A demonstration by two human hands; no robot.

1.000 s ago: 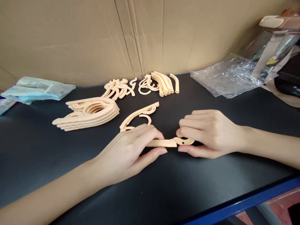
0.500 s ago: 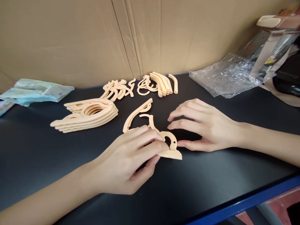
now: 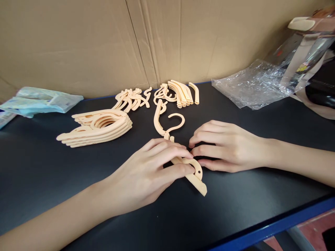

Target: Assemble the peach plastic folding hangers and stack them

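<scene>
A beige folding clothes hanger (image 3: 197, 184) lies on the dark table with its hook turned up and to the right. My left hand (image 3: 154, 170) closes over one arm of it, thumb and fingers gripping by the loop-shaped part. The hanger's other arm points away toward the back, and its middle joint is partly hidden by my fingers. Just right of the loop rests my right hand (image 3: 225, 146), fingers curved and a little apart, nothing held in them. Its fingertips are close to the loop and my left fingertips; contact is hard to make out.
Stacked beige hanger bodies (image 3: 104, 129) lie to the left. Behind are loose hooks (image 3: 131, 99) and curved arm pieces (image 3: 181, 93). Clear plastic wrap (image 3: 246, 85) and a strapped bottle (image 3: 300, 52) stand back right, a bluish packet (image 3: 47, 101) back left. A cardboard wall (image 3: 78, 45) closes off the back.
The hanger has turned clockwise under my left hand: its near end now points toward me, and the hook has come into view. My right hand has shifted slightly down, fingers drawn closer together.
</scene>
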